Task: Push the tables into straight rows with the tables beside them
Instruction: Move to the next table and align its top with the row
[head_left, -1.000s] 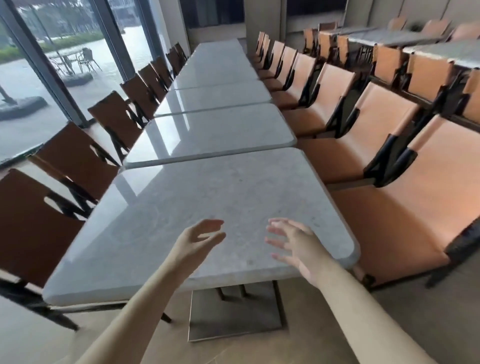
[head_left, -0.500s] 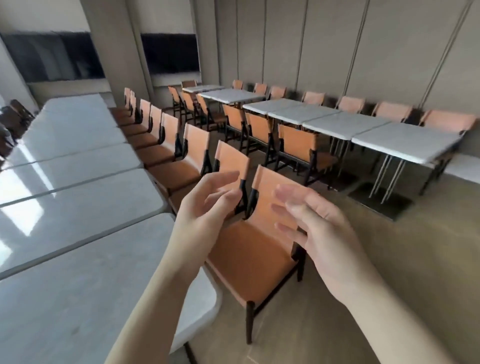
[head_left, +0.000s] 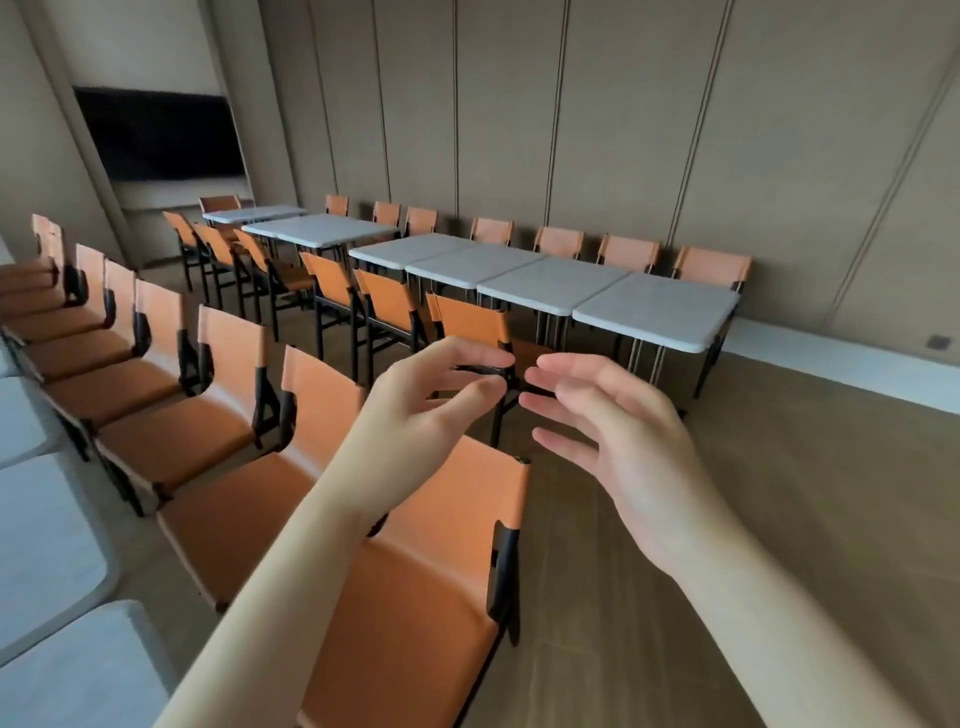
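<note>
While both hands are raised in front of the camera with nothing in them, the far row of tables (head_left: 550, 283) stands along the panelled wall (head_left: 675, 130), well beyond them. The left hand (head_left: 431, 410) has its fingers loosely curved with the thumb apart, and the right hand (head_left: 623, 441) has its fingers spread and relaxed, palm turned toward the left hand; their fingertips are close but not touching. On the near side of the far row, orange chairs (head_left: 387, 304) with black frames stand with their backs to the camera, and further orange chairs (head_left: 558, 243) line the wall side of it. The row is not one straight run: the four nearest tables touch edge to edge, while the tables further along sit offset toward the dark screen (head_left: 156, 135) on the wall at the end. Between the hands and the far row lies open wooden floor (head_left: 805, 493). Nearer than that, a second line of orange chairs (head_left: 218, 364) runs toward the lower middle, backing onto pale near tables (head_left: 41, 519) that are cut off by the left edge. The hands hide part of the nearest chair in front of the far row, and the right hand is somewhat blurred. The legs of the farthest tables are hard to make out behind the chairs.
</note>
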